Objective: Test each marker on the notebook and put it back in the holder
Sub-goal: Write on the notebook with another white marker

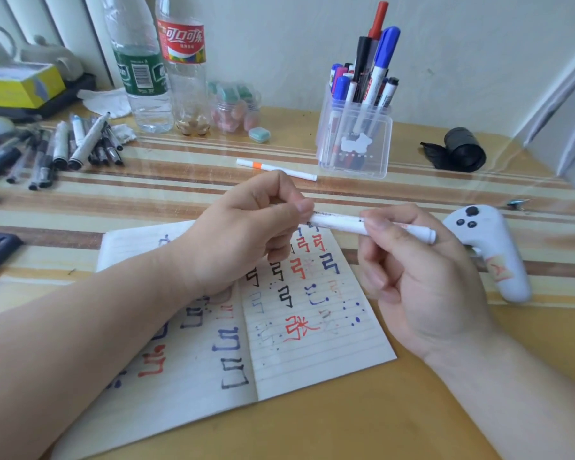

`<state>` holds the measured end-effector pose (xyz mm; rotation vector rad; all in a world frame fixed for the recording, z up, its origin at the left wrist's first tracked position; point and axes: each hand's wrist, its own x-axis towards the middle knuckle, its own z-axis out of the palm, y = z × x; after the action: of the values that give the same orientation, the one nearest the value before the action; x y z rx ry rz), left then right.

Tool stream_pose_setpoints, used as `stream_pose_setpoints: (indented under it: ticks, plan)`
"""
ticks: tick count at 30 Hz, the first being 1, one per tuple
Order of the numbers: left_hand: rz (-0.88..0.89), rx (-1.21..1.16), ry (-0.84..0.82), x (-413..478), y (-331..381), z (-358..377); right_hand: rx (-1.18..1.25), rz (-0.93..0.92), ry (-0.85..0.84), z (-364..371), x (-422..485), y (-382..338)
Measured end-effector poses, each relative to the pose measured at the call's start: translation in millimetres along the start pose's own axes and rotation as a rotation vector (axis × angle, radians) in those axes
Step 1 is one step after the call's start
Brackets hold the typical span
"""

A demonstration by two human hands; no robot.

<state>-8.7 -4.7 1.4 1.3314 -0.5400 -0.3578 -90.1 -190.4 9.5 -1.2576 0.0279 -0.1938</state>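
Head view: a slim white plastic marker point(339, 224) is held level just above the open lined paper notebook point(312, 343), which is covered in red, blue and black test marks. The left hand point(246, 234) pinches the marker's left end with curled fingers, and the right hand point(422, 280) grips the barrel. This looks like cap work, on or off unclear; a straight pull or push along the barrel suits it best. The clear plastic marker holder point(356, 141) stands upright well beyond both hands.

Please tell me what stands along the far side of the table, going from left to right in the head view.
Yellow box, green-labelled bottle, red-labelled bottle, clear jar of pink and green pieces, marker holder, black roll.
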Motion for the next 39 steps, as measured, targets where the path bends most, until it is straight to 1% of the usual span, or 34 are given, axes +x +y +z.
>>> stream_pose_setpoints:
  ticks: [2, 4, 9, 14, 18, 19, 21, 22, 24, 26, 30, 32, 34, 36, 39]
  plan:
    - [0.005, 0.028, 0.057, -0.1, 1.9, -0.4, -0.070, 0.030, -0.042, 0.8, -2.2, 1.3]
    - [0.010, 0.112, 0.120, 1.2, 3.9, -0.8, -0.119, 0.057, -0.085, 2.5, -4.2, 2.5]
    - [0.019, 0.299, 0.198, 0.3, 3.9, -0.5, -0.062, 0.076, -0.115, 2.7, -6.5, 7.1]
    - [0.022, 0.365, 0.209, -0.7, 4.7, -1.3, -0.052, 0.109, -0.130, 4.2, -5.6, 3.9]
    - [0.141, 0.428, 0.148, -5.5, 7.1, -1.4, 0.043, 0.165, -0.139, 4.7, -3.1, -2.7]
    - [0.174, 0.492, 0.124, -7.5, 7.7, -1.1, 0.069, 0.161, -0.128, 4.7, -2.2, -3.0]
    - [0.182, 0.709, 0.106, -11.0, 7.9, -2.0, 0.119, 0.143, -0.098, 4.4, -1.0, -3.3]
    - [0.163, 0.817, 0.127, -11.7, 8.1, -3.4, 0.139, 0.132, -0.085, 3.7, 0.1, -3.2]
    - [0.129, 0.956, 0.214, -10.1, 9.3, -8.2, 0.142, 0.111, -0.070, 1.7, 2.0, -2.5]
    - [0.095, 1.100, 0.284, -5.1, 12.1, -12.1, 0.083, 0.100, -0.057, -0.8, 3.5, -1.2]
    - [-0.113, 1.442, 0.284, 0.8, 12.5, -17.1, -0.096, 0.026, -0.036, -2.7, 2.8, 1.0]
    - [-0.210, 1.553, 0.310, 2.1, 12.0, -20.3, -0.097, 0.002, -0.057, 1.0, 0.4, -0.6]
    - [-0.288, 1.572, 0.330, 4.0, 11.3, -24.2, 0.002, 0.039, -0.062, 7.5, -3.2, -3.7]
    - [-0.316, 1.538, 0.334, 6.4, 9.6, -27.3, 0.090, 0.087, -0.073, 10.8, -6.2, -5.1]
    - [-0.300, 1.535, 0.321, 9.7, 5.3, -28.0, 0.097, 0.103, -0.205, 10.5, -6.8, -4.4]
